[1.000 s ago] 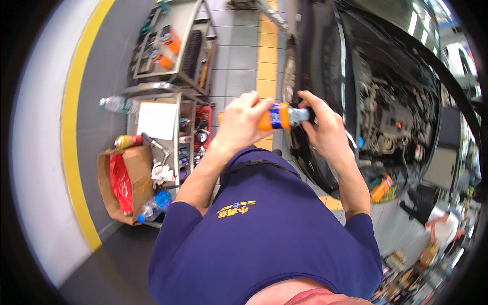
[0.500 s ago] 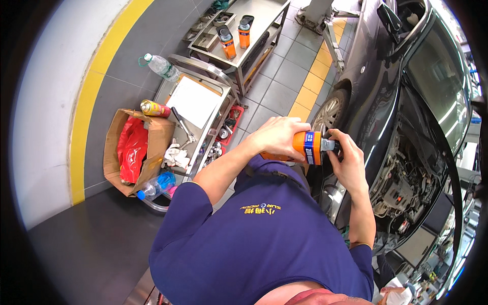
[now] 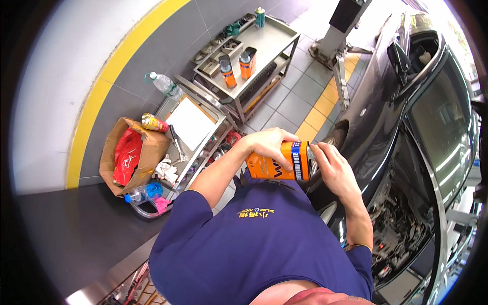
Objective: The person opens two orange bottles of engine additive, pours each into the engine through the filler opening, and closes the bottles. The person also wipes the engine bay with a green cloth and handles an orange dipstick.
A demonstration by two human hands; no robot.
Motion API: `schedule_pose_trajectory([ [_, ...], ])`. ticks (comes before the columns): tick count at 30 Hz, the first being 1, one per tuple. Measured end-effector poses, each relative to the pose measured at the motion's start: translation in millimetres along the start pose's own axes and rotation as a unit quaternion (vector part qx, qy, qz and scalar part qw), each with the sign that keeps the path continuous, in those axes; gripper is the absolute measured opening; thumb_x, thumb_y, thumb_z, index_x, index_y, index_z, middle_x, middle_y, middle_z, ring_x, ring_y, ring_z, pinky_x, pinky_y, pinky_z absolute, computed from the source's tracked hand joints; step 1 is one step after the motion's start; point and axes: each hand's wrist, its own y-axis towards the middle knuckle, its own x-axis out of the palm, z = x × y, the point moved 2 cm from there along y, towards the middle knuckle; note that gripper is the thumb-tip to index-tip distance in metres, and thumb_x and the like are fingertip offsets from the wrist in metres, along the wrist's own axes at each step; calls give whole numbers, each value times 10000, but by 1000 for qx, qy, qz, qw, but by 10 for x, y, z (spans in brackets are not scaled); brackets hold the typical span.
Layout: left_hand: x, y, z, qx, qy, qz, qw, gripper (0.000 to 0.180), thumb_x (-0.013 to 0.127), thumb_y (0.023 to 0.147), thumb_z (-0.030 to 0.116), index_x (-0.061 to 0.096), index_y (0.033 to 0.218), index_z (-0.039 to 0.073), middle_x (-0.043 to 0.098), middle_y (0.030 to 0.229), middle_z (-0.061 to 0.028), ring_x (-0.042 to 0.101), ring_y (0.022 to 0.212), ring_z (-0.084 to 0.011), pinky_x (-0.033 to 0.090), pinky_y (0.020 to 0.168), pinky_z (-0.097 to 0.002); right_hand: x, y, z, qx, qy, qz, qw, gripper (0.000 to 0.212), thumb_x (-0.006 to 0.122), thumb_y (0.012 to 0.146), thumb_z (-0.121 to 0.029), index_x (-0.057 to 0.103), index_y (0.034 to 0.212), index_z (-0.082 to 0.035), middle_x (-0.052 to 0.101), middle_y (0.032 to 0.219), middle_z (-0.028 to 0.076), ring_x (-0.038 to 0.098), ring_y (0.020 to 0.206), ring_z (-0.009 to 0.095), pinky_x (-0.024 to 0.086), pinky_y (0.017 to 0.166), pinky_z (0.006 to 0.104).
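An orange metal can (image 3: 272,165) with a dark blue band lies sideways in front of my torso, its spout end toward the right. My left hand (image 3: 272,145) is closed round its body, thumb across the printed face. At the grey neck (image 3: 311,152) my right hand (image 3: 331,165) is closed with its fingers wrapped round the cap end. The cap itself is hidden behind those fingers.
Left of me, a metal cart holds a clipboard (image 3: 189,122), a ratchet wrench (image 3: 177,142), a plastic bottle (image 3: 166,85) and a spray can (image 3: 154,122), beside a cardboard box (image 3: 147,170). Orange cans (image 3: 247,65) stand on another cart (image 3: 272,38). A dark car (image 3: 373,119), hood raised, is at right.
The can has turned so its broad printed face shows more, and it sits slightly further left. Both hands stay on it. The view has shifted, bringing more of the far cart into sight.
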Motion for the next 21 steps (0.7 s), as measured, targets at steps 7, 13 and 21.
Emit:
schedule_pose_trajectory([
  [7, -313, 628, -30, -40, -35, 7, 999, 561, 1026, 773, 338, 785, 1206, 76, 848, 1072, -73, 807, 1003, -216, 627, 913, -380, -59, 451, 837, 7, 25, -91, 995, 469, 721, 984, -54, 633, 1438, 24, 699, 1251, 230, 726, 1177, 407, 604, 1026, 466],
  [13, -628, 972, -154, 33, 281, 252, 925, 687, 1021, 705, 494, 773, 1243, 147, 741, 1127, -86, 759, 1104, -325, 610, 876, -485, 70, 1252, 1832, 146, 259, -267, 916, 284, 695, 1129, -230, 682, 1243, 30, 816, 888, 202, 793, 773, 349, 601, 736, 457],
  [21, -1524, 1741, -970, 78, 302, 456, 833, 634, 997, 793, 370, 758, 1351, 188, 660, 1140, -74, 707, 1087, -318, 612, 902, -492, 816, 2291, 2768, 379, 529, -157, 743, 346, 586, 1227, -371, 580, 1293, -32, 674, 787, 66, 433, 519, 87, 330, 499, 269],
])
